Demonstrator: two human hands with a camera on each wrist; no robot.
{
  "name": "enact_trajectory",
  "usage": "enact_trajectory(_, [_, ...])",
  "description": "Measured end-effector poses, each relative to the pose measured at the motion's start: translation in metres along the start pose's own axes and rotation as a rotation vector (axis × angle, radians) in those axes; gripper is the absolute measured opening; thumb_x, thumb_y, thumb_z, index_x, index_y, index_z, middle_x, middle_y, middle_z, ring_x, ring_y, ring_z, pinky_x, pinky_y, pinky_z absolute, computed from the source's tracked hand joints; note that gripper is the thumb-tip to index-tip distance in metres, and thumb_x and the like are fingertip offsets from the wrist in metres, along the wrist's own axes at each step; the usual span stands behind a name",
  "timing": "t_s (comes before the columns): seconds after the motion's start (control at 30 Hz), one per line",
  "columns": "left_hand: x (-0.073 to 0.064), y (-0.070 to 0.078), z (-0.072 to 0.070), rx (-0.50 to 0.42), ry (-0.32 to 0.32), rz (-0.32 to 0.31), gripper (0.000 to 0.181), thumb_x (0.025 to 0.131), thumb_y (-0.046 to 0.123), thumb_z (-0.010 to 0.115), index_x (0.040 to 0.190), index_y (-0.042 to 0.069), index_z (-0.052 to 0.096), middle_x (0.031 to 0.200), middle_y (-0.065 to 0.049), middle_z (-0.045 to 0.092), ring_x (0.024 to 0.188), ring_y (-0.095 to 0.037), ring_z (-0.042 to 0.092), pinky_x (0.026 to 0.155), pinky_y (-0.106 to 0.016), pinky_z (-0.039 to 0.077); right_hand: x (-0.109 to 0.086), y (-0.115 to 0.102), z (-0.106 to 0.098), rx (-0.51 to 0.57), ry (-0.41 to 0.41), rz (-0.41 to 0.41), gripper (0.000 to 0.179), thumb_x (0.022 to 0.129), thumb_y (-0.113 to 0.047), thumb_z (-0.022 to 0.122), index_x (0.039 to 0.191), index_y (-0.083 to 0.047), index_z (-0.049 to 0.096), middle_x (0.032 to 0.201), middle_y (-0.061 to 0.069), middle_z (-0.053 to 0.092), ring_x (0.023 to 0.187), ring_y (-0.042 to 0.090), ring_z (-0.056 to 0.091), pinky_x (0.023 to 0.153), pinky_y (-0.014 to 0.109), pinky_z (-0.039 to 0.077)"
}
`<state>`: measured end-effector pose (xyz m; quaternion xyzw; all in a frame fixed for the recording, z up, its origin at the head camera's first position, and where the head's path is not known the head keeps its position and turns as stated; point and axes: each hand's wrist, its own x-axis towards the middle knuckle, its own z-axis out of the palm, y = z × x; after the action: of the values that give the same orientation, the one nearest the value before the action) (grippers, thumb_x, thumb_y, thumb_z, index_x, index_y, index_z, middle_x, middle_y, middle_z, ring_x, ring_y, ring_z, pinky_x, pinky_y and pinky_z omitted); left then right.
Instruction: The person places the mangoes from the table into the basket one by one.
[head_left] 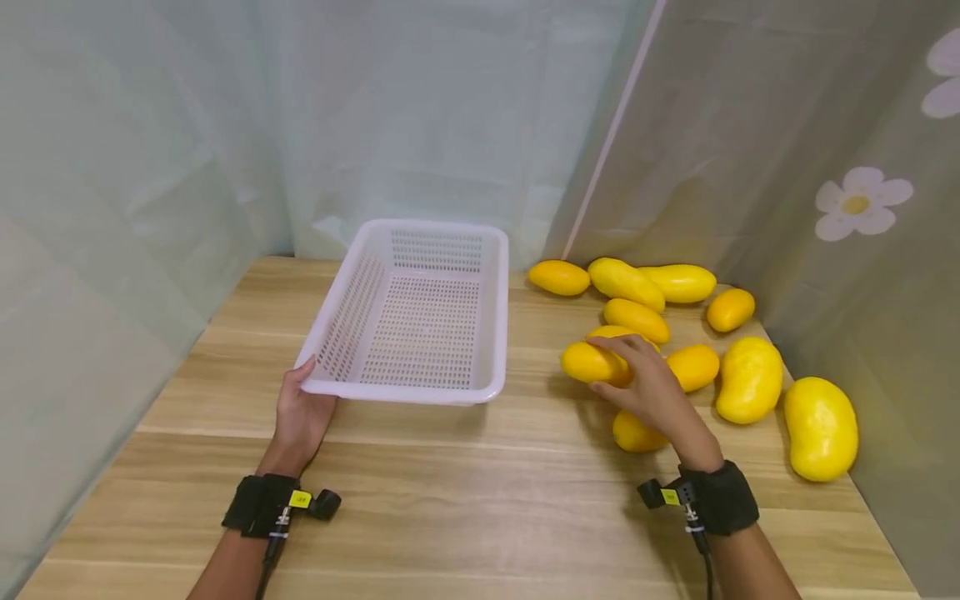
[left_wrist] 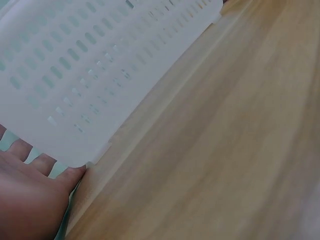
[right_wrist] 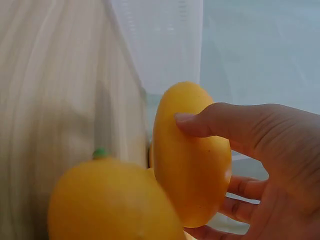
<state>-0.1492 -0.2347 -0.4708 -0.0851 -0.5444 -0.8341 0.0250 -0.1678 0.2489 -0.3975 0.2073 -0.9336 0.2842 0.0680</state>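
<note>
- A yellow-orange mango [head_left: 588, 363] was held between the thumb and fingers of a person's right hand [head_left: 652, 387], to the right of a white plastic basket [head_left: 427, 329].
- The left hand [head_left: 300, 412] gripped the basket's near left corner, thumb over the rim.
- Another fruit with a green tip [right_wrist: 112, 200] showed just beside the held mango in the right wrist view.
- More yellow fruit, among them a large curved piece [head_left: 821, 429], lay spread across the right side of a wood-grain table [head_left: 465, 500].
- Behind hung a pale curtain [head_left: 450, 108], with a white flower [head_left: 864, 204] at right.
</note>
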Motion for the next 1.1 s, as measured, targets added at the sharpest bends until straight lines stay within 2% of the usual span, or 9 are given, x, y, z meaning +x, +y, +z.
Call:
enact_trajectory(0.13, [0.0, 0.0, 0.001, 0.002, 0.0, -0.008, 0.061, 0.106, 0.042, 0.024, 0.163, 0.021, 0.016, 0.167, -0.009, 0.013, 0.148, -0.026, 0.018, 0.114, -0.034, 0.021, 0.004, -0.005, 0.0, 0.027, 0.059, -0.004, 0.064, 0.085, -0.017, 0.083, 0.143, -0.018, 0.058, 0.131, 0.016, 0.055, 0.118, 0.036, 0.053, 0.09, 0.054, 0.045])
enact_trajectory(0.33, [0.002, -0.001, 0.003, 0.007, -0.007, -0.017, 0.061, 0.106, 0.042, 0.024, 0.163, 0.023, 0.016, 0.168, -0.008, 0.014, 0.149, -0.026, 0.018, 0.114, -0.034, 0.021, 0.007, -0.011, 0.004, 0.083, 0.229, -0.052, 0.064, 0.084, -0.012, 0.084, 0.142, -0.015, 0.059, 0.129, 0.017, 0.056, 0.113, 0.033, 0.053, 0.081, 0.047, 0.044])
enact_trajectory(0.53, [-0.001, -0.001, 0.0, 0.02, 0.006, -0.007, 0.061, 0.106, 0.042, 0.024, 0.163, 0.02, 0.017, 0.166, -0.01, 0.017, 0.148, -0.026, 0.021, 0.113, -0.034, 0.022, 0.015, -0.024, 0.009, 0.158, 0.334, -0.079, 0.063, 0.082, -0.014, 0.085, 0.141, -0.016, 0.061, 0.13, 0.014, 0.058, 0.119, 0.03, 0.051, 0.091, 0.049, 0.043])
enact_trajectory(0.73, [-0.001, 0.001, 0.0, 0.02, 0.017, -0.013, 0.062, 0.105, 0.043, 0.025, 0.163, 0.021, 0.018, 0.167, -0.009, 0.017, 0.147, -0.026, 0.021, 0.113, -0.035, 0.022, 0.02, -0.044, 0.012, 0.244, 0.343, -0.097, 0.068, 0.083, -0.016, 0.085, 0.144, -0.021, 0.058, 0.134, 0.008, 0.058, 0.12, 0.026, 0.052, 0.093, 0.047, 0.042])
enact_trajectory(0.9, [-0.001, 0.002, 0.001, 0.04, 0.02, -0.032, 0.062, 0.105, 0.045, 0.027, 0.163, 0.024, 0.018, 0.168, -0.007, 0.015, 0.148, -0.025, 0.02, 0.114, -0.034, 0.021, 0.023, -0.062, 0.018, 0.278, 0.339, -0.121, 0.068, 0.082, -0.018, 0.086, 0.144, -0.023, 0.058, 0.137, 0.002, 0.057, 0.125, 0.021, 0.052, 0.1, 0.045, 0.042])
enact_trajectory(1.1, [-0.002, 0.005, 0.0, 0.05, 0.014, -0.024, 0.063, 0.105, 0.046, 0.027, 0.163, 0.025, 0.019, 0.168, -0.008, 0.015, 0.148, -0.028, 0.021, 0.113, -0.035, 0.023, 0.027, -0.079, 0.026, 0.315, 0.358, -0.149, 0.067, 0.08, -0.017, 0.087, 0.141, -0.02, 0.06, 0.13, 0.006, 0.058, 0.117, 0.022, 0.054, 0.095, 0.044, 0.043])
